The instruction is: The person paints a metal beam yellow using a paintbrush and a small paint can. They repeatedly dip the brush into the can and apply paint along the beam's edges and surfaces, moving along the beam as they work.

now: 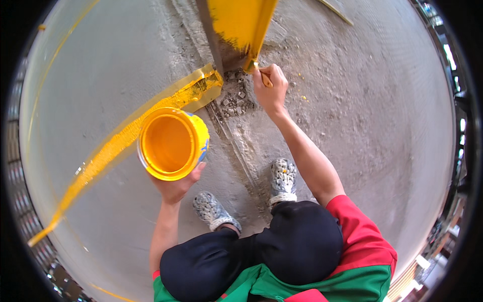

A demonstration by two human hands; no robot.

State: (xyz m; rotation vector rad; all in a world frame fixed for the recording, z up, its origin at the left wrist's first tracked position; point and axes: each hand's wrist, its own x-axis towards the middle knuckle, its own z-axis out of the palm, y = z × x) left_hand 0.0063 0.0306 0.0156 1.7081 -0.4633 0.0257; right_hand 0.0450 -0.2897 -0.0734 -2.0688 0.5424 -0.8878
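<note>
Crouches in front of a half-painted steel column (234,22), yellow above and bare brown toward its foot. Pinches a small paintbrush (266,79) by the handle in the right hand (271,90), with fingers curled tightly round it and the bristle end against the column's lower right edge. Holds a yellow paint can (203,132) in the left hand (173,187), to the near left of the column, with the thumb along the wall; cannot tell how the hidden fingers lie. Has, running from the column's foot off to its near left, a broad yellow stripe (108,151) on the grey floor (382,100), and, right at that foot, loose rubble (236,98). Wears speckled clogs (283,176), set down on the near side of the column.
</note>
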